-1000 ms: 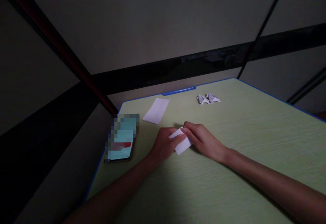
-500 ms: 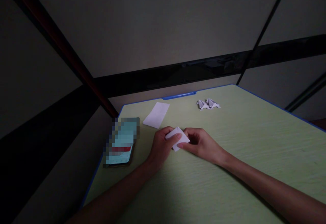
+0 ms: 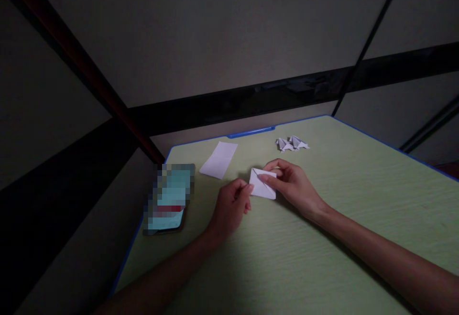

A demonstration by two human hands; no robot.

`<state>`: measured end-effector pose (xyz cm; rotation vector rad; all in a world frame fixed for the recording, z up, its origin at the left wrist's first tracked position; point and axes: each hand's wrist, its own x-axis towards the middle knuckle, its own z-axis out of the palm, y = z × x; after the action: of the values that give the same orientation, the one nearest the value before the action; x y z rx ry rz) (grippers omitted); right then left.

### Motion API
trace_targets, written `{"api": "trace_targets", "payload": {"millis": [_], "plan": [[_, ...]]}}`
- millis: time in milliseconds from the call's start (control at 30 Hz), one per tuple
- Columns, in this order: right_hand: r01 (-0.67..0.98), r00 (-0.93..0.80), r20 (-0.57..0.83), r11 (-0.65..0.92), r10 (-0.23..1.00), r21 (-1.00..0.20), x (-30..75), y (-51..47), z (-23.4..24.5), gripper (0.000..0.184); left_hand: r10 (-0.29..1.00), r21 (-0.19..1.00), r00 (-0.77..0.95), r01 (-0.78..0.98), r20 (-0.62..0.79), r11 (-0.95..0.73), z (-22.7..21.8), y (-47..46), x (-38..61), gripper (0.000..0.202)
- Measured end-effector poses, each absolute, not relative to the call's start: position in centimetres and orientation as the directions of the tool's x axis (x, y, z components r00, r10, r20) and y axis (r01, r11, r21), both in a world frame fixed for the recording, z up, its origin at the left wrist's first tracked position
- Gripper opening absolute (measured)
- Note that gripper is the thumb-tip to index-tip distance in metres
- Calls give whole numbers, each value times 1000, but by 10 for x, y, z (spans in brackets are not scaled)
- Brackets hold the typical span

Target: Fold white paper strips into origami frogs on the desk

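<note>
My right hand (image 3: pixel 296 186) pinches a small white folded paper (image 3: pixel 263 184) just above the pale green table (image 3: pixel 322 238), thumb across its front. The paper shows a diagonal crease. My left hand (image 3: pixel 231 207) sits just left of it with fingers curled, its fingertips close to the paper's left edge; whether they touch is unclear.
A flat white paper slip (image 3: pixel 218 159) lies behind my left hand. A phone (image 3: pixel 168 199) with a lit screen rests near the table's left edge. Two small folded paper figures (image 3: pixel 292 143) sit at the far edge by a blue handle (image 3: pixel 252 132). Dark walls surround the table.
The paper went from being pressed on the table under both hands to being lifted and turned by my right hand, which moved right and farther away. My left hand let go and drew back.
</note>
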<state>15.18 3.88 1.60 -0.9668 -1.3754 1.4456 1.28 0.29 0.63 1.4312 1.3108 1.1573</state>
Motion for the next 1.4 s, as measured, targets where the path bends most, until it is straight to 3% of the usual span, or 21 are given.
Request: {"api": "trace_targets", "payload": {"millis": [167,333,433,667,833,1067,1400], "plan": [[-113,-347,22,-19,938,-993,149,36,16,48,991,977,-56,184,123,-111,5,4,12,25],[-229,-197,121,74,973,-971,150,36,17,39,999,994,-21,95,48,-46,10,2,17,20],[-256,-245,124,59,962,-965,151,36,18,34,998,998,60,57,-27,23,12,1,18,15],[-282,-335,49,-51,941,-958,150,32,20,30,984,998,168,40,-56,50,11,-1,14,22],[-270,-317,85,-5,945,-963,152,35,21,33,981,999,192,45,-32,24,11,1,16,28],[-152,-387,96,40,917,-988,153,35,22,30,992,999,124,45,-12,7,10,2,12,23],[-217,-277,222,164,935,-962,147,30,20,33,994,996,-70,34,82,-80,11,3,16,22]]}}
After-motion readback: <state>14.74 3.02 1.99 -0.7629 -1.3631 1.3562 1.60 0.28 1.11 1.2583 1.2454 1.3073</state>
